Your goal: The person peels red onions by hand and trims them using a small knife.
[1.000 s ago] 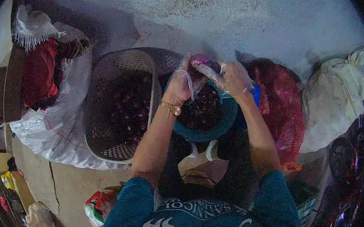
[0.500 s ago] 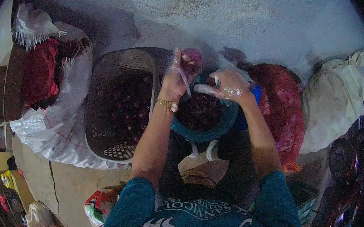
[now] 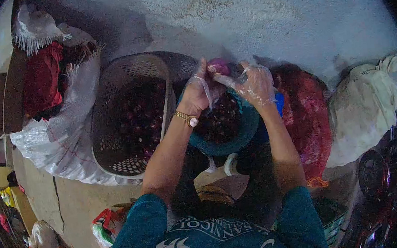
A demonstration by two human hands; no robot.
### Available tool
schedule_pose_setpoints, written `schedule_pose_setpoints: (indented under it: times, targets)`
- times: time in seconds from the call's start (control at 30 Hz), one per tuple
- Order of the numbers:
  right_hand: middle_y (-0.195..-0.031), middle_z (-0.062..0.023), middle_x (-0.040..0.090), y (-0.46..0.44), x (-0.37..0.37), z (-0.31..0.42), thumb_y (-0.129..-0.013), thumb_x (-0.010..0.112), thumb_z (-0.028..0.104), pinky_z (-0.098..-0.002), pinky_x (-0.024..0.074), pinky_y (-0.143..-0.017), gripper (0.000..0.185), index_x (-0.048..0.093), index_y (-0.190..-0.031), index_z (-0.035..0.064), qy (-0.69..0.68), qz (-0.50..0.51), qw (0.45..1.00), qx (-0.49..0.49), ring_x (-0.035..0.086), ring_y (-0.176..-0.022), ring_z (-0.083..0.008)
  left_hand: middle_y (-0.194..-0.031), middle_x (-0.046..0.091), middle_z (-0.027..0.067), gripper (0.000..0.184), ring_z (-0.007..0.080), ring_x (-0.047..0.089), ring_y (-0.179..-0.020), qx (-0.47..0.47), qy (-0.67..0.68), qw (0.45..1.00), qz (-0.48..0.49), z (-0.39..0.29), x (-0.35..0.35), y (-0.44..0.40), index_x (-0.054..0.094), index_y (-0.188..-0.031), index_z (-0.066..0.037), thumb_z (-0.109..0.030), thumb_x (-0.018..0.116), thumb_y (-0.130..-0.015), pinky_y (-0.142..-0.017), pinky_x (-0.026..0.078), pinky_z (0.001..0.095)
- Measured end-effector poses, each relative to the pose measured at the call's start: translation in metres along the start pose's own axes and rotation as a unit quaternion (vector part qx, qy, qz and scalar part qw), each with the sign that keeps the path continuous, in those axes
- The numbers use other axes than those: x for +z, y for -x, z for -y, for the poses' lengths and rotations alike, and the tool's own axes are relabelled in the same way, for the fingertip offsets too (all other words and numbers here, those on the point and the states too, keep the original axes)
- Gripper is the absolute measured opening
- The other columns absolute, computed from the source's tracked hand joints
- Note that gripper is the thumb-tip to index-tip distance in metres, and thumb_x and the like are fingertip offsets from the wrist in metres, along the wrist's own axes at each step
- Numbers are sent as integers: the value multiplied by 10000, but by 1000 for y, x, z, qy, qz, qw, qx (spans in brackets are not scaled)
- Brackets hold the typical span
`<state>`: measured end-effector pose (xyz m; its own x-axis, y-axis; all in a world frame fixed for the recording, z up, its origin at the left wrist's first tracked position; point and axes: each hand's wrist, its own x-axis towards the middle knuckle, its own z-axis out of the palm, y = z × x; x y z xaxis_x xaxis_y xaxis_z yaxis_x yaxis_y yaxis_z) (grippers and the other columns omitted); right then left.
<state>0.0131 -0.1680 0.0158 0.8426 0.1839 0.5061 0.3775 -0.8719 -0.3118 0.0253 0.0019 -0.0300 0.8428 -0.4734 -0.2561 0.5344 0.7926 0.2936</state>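
Note:
My left hand [image 3: 196,91], in a clear plastic glove and with a gold watch [image 3: 187,118] at the wrist, holds a red onion [image 3: 218,67] by its fingertips. My right hand [image 3: 255,83], also gloved, has its fingers bent beside the onion, and a digit reaches to the onion's underside. Whatever lies within the right fingers is hidden. Below both hands stands a teal basin [image 3: 227,145] with dark purplish pieces inside. To its left, a perforated plastic basket [image 3: 168,100] contains many dark reddish-purple pieces.
A white woven sack [image 3: 57,145] with red mesh inside stands on the left. On the right are a red mesh sack [image 3: 306,123] and a pale sack [image 3: 364,112]. The rough wall [image 3: 269,16] rises behind. A plastic bag [image 3: 104,228] lies on the floor near my left elbow.
The left hand has brought the onion slightly right and lower. My right hand has risen from over the basin to meet it, and the two hands are now close together.

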Motion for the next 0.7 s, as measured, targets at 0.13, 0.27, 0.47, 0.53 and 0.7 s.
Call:
schedule_pose_setpoints:
  times: [0.13, 0.27, 0.47, 0.53, 0.7]
  targets:
    - [-697, -215, 644, 0, -3, 3, -636, 662, 689, -436, 510, -607, 709, 656, -850, 13, -2, 2, 1000, 10, 648, -669, -360, -828, 561, 33, 384, 198, 523, -791, 18, 35, 999, -15, 8, 24, 11, 546, -863, -94, -467, 467, -912, -880, 448, 407]
    - [-716, -203, 651, 0, -1, 2, -637, 678, 663, -437, 509, -604, 673, 658, -818, 14, 9, 13, 1000, 10, 649, -677, -353, -1046, 590, 98, 432, 254, 581, -950, 23, -8, 1000, -6, 8, 4, 7, 559, -1046, -86, -483, 534, -878, -894, 479, 409]
    - [-749, -174, 664, 4, 9, -6, -704, 678, 565, -437, 508, -602, 562, 671, -847, 22, 21, 11, 999, -24, 650, -685, -341, -833, 564, 35, 359, 204, 541, -835, 32, 43, 997, -60, 10, 17, 9, 542, -852, -98, -437, 455, -928, -899, 449, 426]
    - [-748, -167, 664, 9, 20, -13, -721, 674, 545, -438, 507, -597, 528, 677, -851, 33, 8, -2, 1000, -25, 648, -678, -343, -827, 569, 35, 362, 205, 545, -835, 30, 50, 996, -64, 10, 22, 11, 547, -843, -102, -447, 467, -918, -891, 454, 425]
    - [-685, -158, 638, 4, 8, -1, -732, 704, 454, -422, 486, -610, 435, 691, -903, 53, -6, 97, 995, 0, 625, -643, -325, -803, 579, 36, 362, 214, 559, -814, 51, 55, 997, -23, 8, -10, -5, 556, -812, -125, -470, 487, -898, -866, 470, 429]
